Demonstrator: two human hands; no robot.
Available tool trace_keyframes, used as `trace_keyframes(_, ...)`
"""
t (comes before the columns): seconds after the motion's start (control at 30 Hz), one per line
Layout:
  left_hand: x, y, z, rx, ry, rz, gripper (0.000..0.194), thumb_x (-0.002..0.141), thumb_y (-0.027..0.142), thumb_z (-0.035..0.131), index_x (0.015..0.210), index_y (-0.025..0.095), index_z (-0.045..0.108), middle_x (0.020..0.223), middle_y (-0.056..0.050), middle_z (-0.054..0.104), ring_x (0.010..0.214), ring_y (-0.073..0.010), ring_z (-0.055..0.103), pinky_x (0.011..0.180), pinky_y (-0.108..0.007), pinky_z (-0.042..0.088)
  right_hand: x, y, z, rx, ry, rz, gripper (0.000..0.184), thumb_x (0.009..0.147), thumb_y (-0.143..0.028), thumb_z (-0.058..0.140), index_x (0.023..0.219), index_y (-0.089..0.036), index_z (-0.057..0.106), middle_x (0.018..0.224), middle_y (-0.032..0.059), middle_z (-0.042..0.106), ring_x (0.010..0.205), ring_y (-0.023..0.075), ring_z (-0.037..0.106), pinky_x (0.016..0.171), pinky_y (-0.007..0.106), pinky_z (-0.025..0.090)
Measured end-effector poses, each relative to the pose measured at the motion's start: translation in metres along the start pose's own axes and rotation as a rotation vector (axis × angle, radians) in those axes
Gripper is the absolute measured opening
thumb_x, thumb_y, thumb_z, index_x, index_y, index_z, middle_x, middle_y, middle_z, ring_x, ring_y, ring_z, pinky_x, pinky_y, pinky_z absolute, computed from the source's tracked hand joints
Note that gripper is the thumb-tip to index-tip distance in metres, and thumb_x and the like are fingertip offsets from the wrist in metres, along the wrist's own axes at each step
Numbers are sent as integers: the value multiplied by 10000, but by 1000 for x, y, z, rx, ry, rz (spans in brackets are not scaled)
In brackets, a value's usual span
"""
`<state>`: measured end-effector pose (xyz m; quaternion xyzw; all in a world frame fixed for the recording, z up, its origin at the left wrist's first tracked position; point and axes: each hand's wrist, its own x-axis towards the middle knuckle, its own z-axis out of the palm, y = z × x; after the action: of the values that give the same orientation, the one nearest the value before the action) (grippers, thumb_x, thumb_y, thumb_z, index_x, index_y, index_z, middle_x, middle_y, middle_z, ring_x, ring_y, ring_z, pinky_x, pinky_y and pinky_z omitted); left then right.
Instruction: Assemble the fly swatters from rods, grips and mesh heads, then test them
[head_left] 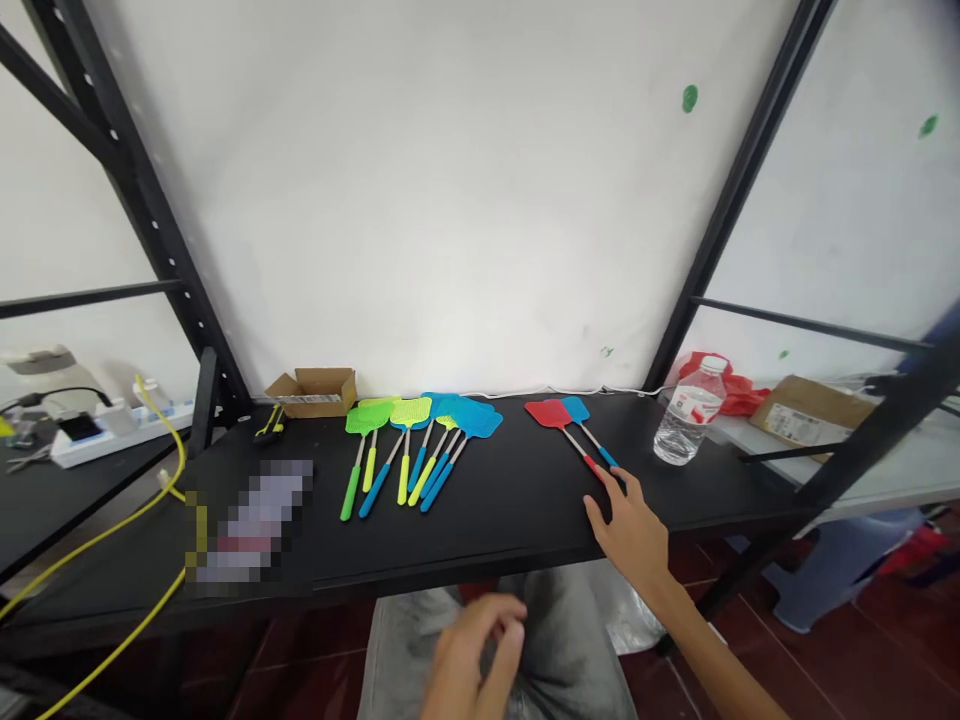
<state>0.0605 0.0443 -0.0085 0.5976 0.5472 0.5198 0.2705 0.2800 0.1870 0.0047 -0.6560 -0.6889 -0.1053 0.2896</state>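
My right hand [634, 530] reaches over the right part of the black table with its fingers spread. Its fingertips are at the handle ends of a red fly swatter [549, 414] and a blue fly swatter [576, 409], which lie side by side; the fingers do not wrap the handles. My left hand [474, 655] is above my lap, fingers curled with thumb and forefinger close together, and nothing shows in it. Left of centre lies a fanned group of fly swatters, among them a green one [367, 418], a yellow one [411, 412] and a blue one [480, 420], heads partly overlapping.
A small open cardboard box [319, 393] and a yellow-black tool [271, 425] stand at the back left. A water bottle [690, 412] is at the right near a black post. A yellow cable [112, 530] runs along the left. A blurred flat item [259, 520] lies front left.
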Motion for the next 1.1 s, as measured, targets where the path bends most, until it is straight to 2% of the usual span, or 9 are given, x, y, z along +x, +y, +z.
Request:
trace_keyframes(0.1,64,16,-23,274,11,116,296,946,378,433,1031,228,674,966,-63,699,907,-207,636,825,-305,485,-6,-1,2,59,53,-2,375,951,-371,411,1279,-261,558,1314,91,535,808,224,660,554,323,437)
trace_keyframes(0.23,143,14,-22,826,67,139,326,903,235,497,1201,158,604,1170,-131,644,1117,-298,569,969,-425,431,-11,2,6,167,94,-13,318,947,-347,425,1187,-244,606,1250,83,574,822,214,656,578,315,436)
trace_keyframes(0.43,190,-5,-3,1120,65,9,348,904,247,528,1200,71,577,1190,-209,601,1048,-318,618,803,-375,498,-9,6,2,307,74,33,264,935,-354,462,1124,-267,623,1207,40,603,684,162,620,588,313,418)
trace_keyframes(0.57,194,-6,-7,1133,-15,-98,259,932,306,500,1001,99,641,1006,-167,663,895,-279,674,718,-334,491,-1,-3,-6,559,14,13,246,937,-365,464,1035,-230,645,1060,35,648,533,114,512,618,311,417)
trace_keyframes(0.67,185,2,-14,1100,-12,-7,241,953,299,456,920,139,633,953,-140,678,958,-276,656,738,-319,463,7,-25,-9,766,-114,-27,279,941,-396,472,969,-206,675,843,26,660,556,131,504,618,301,395)
trace_keyframes(0.8,152,20,-20,665,-31,105,239,997,339,339,954,191,522,757,-34,643,707,-188,640,618,-266,400,15,-70,-11,1158,-405,-2,359,929,-482,493,870,-179,676,667,6,571,578,126,480,555,268,343)
trace_keyframes(0.93,107,37,-22,247,-131,111,199,991,400,364,970,225,455,682,36,585,571,-137,550,556,-234,342,7,-105,-16,1617,-653,94,425,895,-561,523,796,-159,618,591,-59,340,478,67,231,446,239,160)
trace_keyframes(1.03,84,46,-23,109,-131,70,196,988,391,378,968,220,471,752,7,634,622,-140,574,570,-228,352,-6,-118,-22,1722,-709,142,376,855,-515,625,801,-142,632,575,-75,286,487,58,193,444,234,135)
trace_keyframes(1.1,76,49,-23,58,-133,46,199,985,383,386,968,214,489,771,-9,656,639,-145,590,585,-228,369,-14,-121,-25,1745,-687,220,336,808,-467,704,858,-138,660,588,-62,367,487,51,258,439,222,166)
